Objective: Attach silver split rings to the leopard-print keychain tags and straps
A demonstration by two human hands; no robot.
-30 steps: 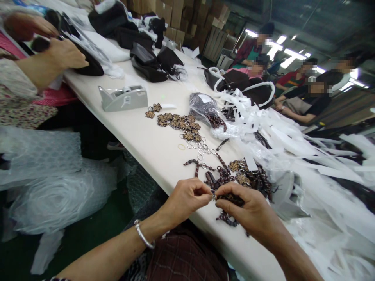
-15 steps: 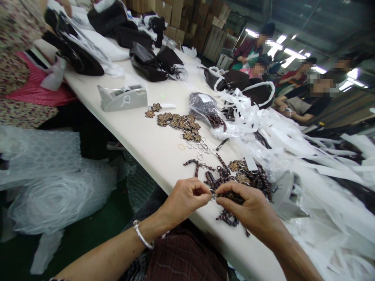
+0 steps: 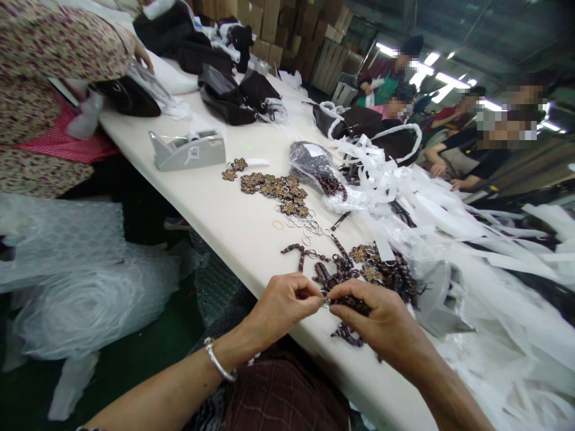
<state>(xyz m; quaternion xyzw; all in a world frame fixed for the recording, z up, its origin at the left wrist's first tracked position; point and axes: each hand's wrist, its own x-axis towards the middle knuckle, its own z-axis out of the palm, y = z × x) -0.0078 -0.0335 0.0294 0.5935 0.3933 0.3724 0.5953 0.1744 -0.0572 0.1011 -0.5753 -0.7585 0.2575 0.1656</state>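
My left hand (image 3: 291, 299) pinches a small metal split ring (image 3: 326, 299) between thumb and forefinger. Against the same ring, my right hand (image 3: 375, 308) is closed, its fingers partly covering a dark patterned piece that looks like a flower charm (image 3: 354, 303). Just beyond the hands lie dark beaded straps (image 3: 335, 272). Past those, loose split rings (image 3: 307, 229) are scattered beside a cluster of leopard-patterned flower charms (image 3: 274, 185). More flower charms (image 3: 372, 273) rest among beaded strands on the right.
A grey tape dispenser (image 3: 191, 152) stands on the white table (image 3: 215, 224); another dispenser (image 3: 442, 302) is at right. Around them are a plastic bag of beads (image 3: 309, 160), white strips (image 3: 431, 209) and dark bags (image 3: 229, 96). Co-workers stand at the left edge and far side.
My right hand has shifted slightly left, closer to my left fingers. At left, a co-worker's arm has reached over the table's dark bag; a co-worker across the table has moved their hands.
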